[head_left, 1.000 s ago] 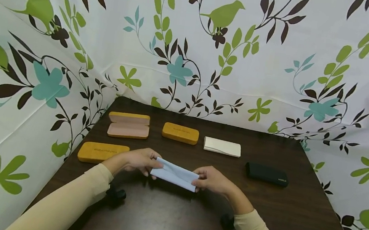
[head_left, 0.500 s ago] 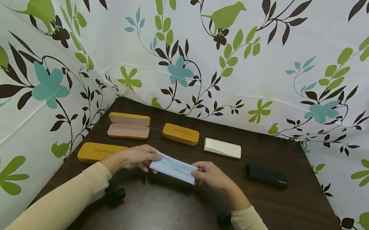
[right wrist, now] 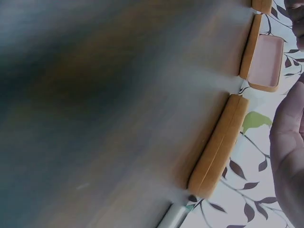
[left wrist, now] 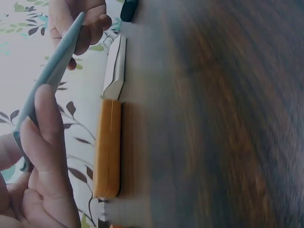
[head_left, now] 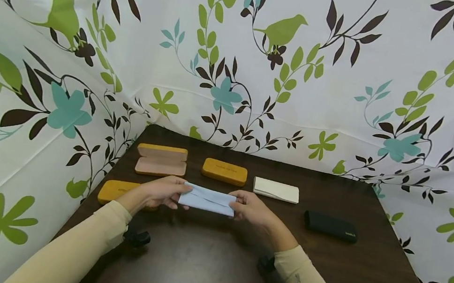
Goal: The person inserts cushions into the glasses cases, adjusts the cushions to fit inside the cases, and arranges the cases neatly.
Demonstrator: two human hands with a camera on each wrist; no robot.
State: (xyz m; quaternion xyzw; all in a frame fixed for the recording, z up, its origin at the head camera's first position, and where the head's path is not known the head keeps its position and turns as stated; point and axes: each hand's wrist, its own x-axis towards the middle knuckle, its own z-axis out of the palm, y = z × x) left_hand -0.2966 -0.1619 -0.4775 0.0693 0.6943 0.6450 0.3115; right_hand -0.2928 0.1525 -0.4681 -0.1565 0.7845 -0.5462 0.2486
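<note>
A flat light blue glasses case (head_left: 208, 199) with a flap line along its face is held up above the table between both hands. My left hand (head_left: 163, 190) grips its left end, thumb on the near face and fingers behind. The right hand (head_left: 253, 207) pinches the opposite end. In the left wrist view the case (left wrist: 52, 71) appears almost edge-on, with the left fingers (left wrist: 47, 114) curled round its lower end. Only part of the right hand (right wrist: 289, 147) shows in the right wrist view. Behind my left hand lies a closed yellow case (head_left: 116, 190), partly covered.
Along the back of the dark wooden table (head_left: 202, 270) lie an open yellow case with pink lining (head_left: 161, 167), a closed yellow case (head_left: 224, 172) and a white case (head_left: 276, 190). A black case (head_left: 330, 226) lies to the right. Patterned cloth (head_left: 261, 70) hangs behind.
Both hands have moved slightly up and left in the head view, carrying the light blue glasses case. It has turned to lie more level. The head view has shifted slightly.
</note>
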